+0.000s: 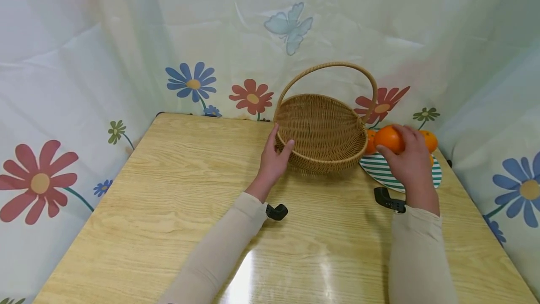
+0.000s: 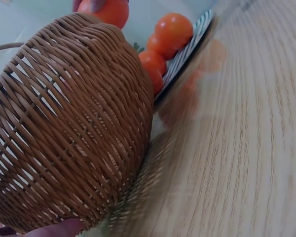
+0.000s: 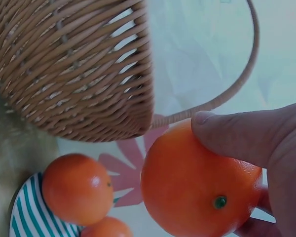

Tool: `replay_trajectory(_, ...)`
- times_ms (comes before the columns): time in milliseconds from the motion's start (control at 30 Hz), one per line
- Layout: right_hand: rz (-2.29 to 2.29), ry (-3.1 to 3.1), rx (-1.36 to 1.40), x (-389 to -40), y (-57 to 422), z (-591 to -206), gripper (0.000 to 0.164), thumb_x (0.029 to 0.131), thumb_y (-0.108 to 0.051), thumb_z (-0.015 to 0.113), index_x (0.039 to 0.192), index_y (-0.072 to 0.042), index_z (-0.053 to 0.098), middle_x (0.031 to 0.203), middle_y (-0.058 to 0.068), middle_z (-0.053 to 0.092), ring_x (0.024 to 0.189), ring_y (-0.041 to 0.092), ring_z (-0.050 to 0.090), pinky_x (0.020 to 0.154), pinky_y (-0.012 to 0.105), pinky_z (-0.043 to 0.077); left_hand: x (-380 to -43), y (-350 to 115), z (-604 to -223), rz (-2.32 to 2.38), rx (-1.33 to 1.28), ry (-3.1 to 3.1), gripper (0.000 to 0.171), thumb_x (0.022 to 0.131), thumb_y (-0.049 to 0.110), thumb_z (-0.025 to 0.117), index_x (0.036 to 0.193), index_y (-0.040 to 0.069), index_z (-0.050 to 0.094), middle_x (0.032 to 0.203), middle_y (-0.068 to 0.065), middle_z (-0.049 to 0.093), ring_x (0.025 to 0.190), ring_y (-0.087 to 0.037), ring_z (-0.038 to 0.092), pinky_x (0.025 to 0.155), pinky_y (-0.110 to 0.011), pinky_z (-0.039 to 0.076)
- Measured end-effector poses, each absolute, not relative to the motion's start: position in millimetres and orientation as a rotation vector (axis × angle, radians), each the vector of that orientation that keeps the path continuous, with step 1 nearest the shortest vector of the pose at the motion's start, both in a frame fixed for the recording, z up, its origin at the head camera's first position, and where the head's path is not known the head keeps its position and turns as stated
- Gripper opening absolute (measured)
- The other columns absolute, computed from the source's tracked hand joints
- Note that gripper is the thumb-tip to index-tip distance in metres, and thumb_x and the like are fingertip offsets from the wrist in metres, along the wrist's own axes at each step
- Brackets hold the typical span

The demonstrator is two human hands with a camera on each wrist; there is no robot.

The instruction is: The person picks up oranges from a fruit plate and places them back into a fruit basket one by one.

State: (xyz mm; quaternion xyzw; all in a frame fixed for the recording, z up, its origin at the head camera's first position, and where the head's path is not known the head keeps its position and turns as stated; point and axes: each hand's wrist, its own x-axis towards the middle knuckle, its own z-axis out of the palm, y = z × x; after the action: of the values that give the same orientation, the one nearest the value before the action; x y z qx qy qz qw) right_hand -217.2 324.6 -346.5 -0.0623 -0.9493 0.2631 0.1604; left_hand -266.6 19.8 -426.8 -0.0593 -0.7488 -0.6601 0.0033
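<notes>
A wicker basket (image 1: pixel 320 125) with a tall arched handle stands at the back of the table. My left hand (image 1: pixel 273 161) holds its left end, with the thumb near the front rim and the fingers along the side; the left wrist view catches only a bit of that hand (image 2: pixel 56 229) at the bottom edge. Just right of the basket, my right hand (image 1: pixel 409 158) grips an orange (image 3: pixel 197 182) between thumb and fingers, raised above a green-and-white striped plate (image 1: pixel 381 170). More oranges (image 2: pixel 173 30) lie on the plate, some partly hidden behind the right hand.
The wooden table (image 1: pixel 168 177) ends at a flower-printed curtain (image 1: pixel 202 27) at the back and both sides. The basket's handle (image 1: pixel 337 64) arches above its rim, close to the right hand. Each wrist wears a black strap mount (image 1: pixel 277 212).
</notes>
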Motion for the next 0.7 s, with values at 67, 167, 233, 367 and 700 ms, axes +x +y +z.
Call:
replay_trajectory(67, 0.756, -2.686, -0.158, -216, 322, -345, 0.066, 0.095, -0.039, 0.060, 0.151, -0.014, 0.035, 0.156, 0.020, 0.026, 0.127, 0.052, 0.036, 0.094, 0.072, 0.035, -267, 18, -427, -2.066, -0.210, -2.346, 0.073, 0.095, 0.056, 0.051, 0.155, 0.040, 0.013, 0.161, 0.016, 0.014, 0.148, -0.028, 0.023, 0.117, -0.048, 0.030)
replay_trajectory(167, 0.762, -2.645, -0.124, -215, 317, -343, 0.065, 0.095, -0.037, 0.062, 0.150, -0.013, 0.037, 0.155, 0.020, 0.029, 0.128, 0.050, 0.036, 0.095, 0.071, 0.036, -267, 15, -427, -2.062, -0.241, -2.357, 0.073, 0.095, 0.056, 0.051, 0.155, 0.039, 0.012, 0.161, 0.015, 0.014, 0.148, -0.029, 0.023, 0.117, -0.049, 0.030)
replay_trajectory(233, 0.770, -2.617, -0.105, -214, 315, -344, 0.065, 0.094, -0.035, 0.064, 0.149, -0.013, 0.039, 0.154, 0.019, 0.030, 0.128, 0.049, 0.036, 0.096, 0.070, 0.036, -267, 14, -427, -2.068, -0.257, -2.366, 0.073, 0.096, 0.055, 0.050, 0.155, 0.039, 0.011, 0.162, 0.014, 0.014, 0.148, -0.028, 0.022, 0.117, -0.048, 0.029)
replay_trajectory(367, 0.785, -2.556, -0.060, -212, 310, -345, 0.064, 0.091, -0.031, 0.068, 0.147, -0.014, 0.042, 0.153, 0.016, 0.033, 0.131, 0.046, 0.036, 0.099, 0.069, 0.035, -268, 13, -428, -2.068, -0.284, -2.378, 0.068, 0.099, 0.050, 0.048, 0.155, 0.039, 0.012, 0.162, 0.012, 0.013, 0.148, -0.025, 0.021, 0.118, -0.045, 0.028)
replay_trajectory(700, 0.792, -2.491, 0.031, -215, 289, -344, 0.066, 0.089, -0.031, 0.071, 0.147, -0.017, 0.043, 0.154, 0.012, 0.034, 0.138, 0.038, 0.033, 0.104, 0.064, 0.035, -279, 3, -427, -2.215, -0.279, -2.318, 0.056, 0.096, 0.052, 0.051, 0.146, 0.053, 0.025, 0.161, 0.003, 0.020, 0.140, -0.030, 0.038, 0.095, -0.048, 0.052)
